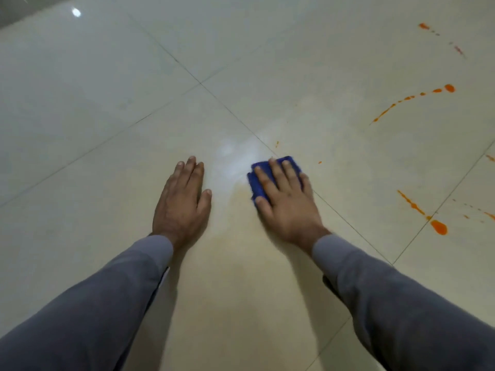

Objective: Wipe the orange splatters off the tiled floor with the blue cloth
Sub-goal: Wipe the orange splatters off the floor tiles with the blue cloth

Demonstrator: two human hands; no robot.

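Note:
My right hand [286, 199] presses flat on the folded blue cloth [259, 175], fingers straight, on the cream tiled floor [134, 116]. Most of the cloth is hidden under the hand. My left hand [182, 202] rests flat on the floor to the left, fingers straight, holding nothing. A pale orange smear [241, 210] lies between the hands. Orange splatters sit to the right: a curved trail ending in a blob [449, 88], a streak with a large drop [439, 227], small specks [277, 143] just beyond the cloth, and a faint trail at the far right top [424, 26].
Dark grout lines [201, 83] cross the glossy tiles. A ceiling light reflects as a bright spot [76, 12] at the top left. Grey sleeves cover both forearms. More orange marks touch the right edge [490, 215].

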